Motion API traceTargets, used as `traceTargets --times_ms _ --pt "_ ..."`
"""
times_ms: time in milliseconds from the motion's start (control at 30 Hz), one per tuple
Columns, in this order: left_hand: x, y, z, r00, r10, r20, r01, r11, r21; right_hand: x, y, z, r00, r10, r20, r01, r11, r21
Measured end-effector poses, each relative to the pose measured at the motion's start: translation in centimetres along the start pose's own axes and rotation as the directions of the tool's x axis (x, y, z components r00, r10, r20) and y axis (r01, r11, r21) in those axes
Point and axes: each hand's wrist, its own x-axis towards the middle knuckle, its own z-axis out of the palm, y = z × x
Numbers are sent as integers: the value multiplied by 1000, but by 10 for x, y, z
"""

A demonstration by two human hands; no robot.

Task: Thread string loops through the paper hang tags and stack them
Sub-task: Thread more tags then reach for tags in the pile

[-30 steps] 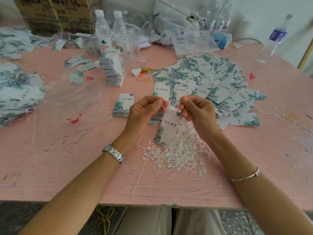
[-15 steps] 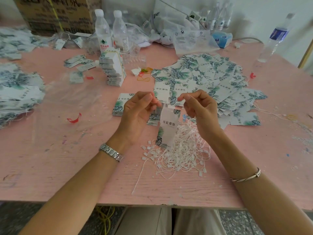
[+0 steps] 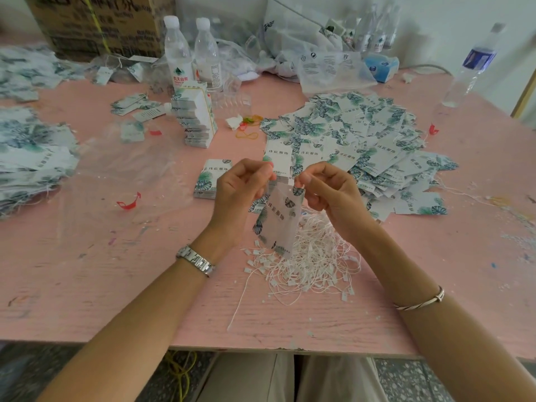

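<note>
Hang tag (image 3: 277,220) hangs over the string pile (image 3: 314,258) at the bench's (image 3: 87,271) 6 o'clock side; left hand (image 3: 240,195) and right hand (image 3: 330,194) pinch its top edge, fingers curled tight. Risk: a tangled loop may drag neighbouring strings along.

1. One hang tag (image 3: 278,219), white with green leaf print and dark lettering; hangs tilted over the far edge of the string loops (image 3: 313,256);
2. string loops: tangled white heap;
3. loose tags (image 3: 362,134): overlapping fan beyond the string loops;
4. tag stack (image 3: 211,181): neat, beyond-left of the string loops.
</note>
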Motion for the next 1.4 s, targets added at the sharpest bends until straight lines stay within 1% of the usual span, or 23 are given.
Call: traceTargets --times_ms 67,167,267,367,467,533,600,767,867,1000,1267,1400 --pt "-1 -5 3 999 36 -23 -34 996 79 0 1 -1 998 -20 -53 21 1000 15" --pt "-3 -9 5 998 65 17 -67 991 113 1 1 -4 990 -41 -137 43 999 12" --pt "-4 -11 7 998 58 33 -63 987 147 2 2 -6 986 -70 -153 68 998 -18" --pt "-6 -14 8 998 52 42 -60 973 223 1 5 -5 984 -121 -130 108 989 -101" --pt "-8 -16 10 996 80 45 -90 946 312 2 7 -2 982 -186 -32 179 971 -158" --pt "-8 -16 11 994 97 52 -110 930 351 2 8 -1 980 -198 20 198 960 -199" --pt "-9 -17 11 992 110 61 -125 916 382 2 9 0 983 -183 22 183 957 -224" --pt "-9 -18 10 995 92 29 -96 902 421 2 8 2 983 -178 -43 161 953 -256" --pt "-9 -19 9 997 69 38 -79 897 435 2 7 1 984 -171 -42 154 950 -273" --pt "-9 -19 8 996 76 54 -92 891 444 1 8 2 986 -161 -29 147 947 -285" --pt "-8 -21 6 995 75 64 -95 891 443 2 10 0 984 -168 -58 142 940 -309" --pt "-8 -23 6 995 83 64 -103 888 448 2 10 -1 986 -157 -48 135 942 -308"
